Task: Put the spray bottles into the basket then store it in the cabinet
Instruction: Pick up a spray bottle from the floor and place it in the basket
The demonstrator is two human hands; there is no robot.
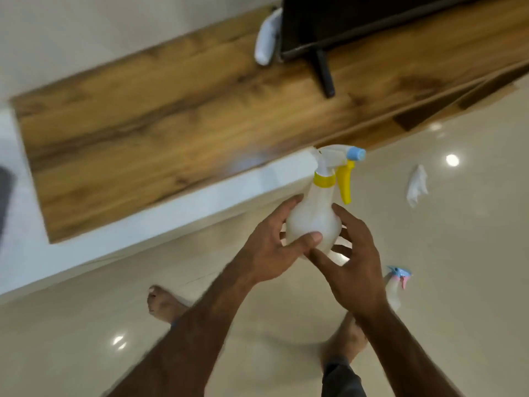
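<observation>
Plastic, wood grain and polished tile

At centre frame we see a spray bottle [313,222] of milky, translucent plastic with a smooth, faintly matt body, a yellow plastic collar and trigger, and a pale blue nozzle cap. At the lower right, a second spray bottle [396,285] looks like the same cloudy plastic, with a blue and pink head. Across the upper left, the counter [143,133] shows brown wood grain with a soft satin sheen, edged by a smooth white border. The floor [458,282] is cream tile, glossy enough to mirror ceiling lights. At the right, a crumpled white scrap [416,186] looks like paper or cloth; we cannot tell which.
</observation>
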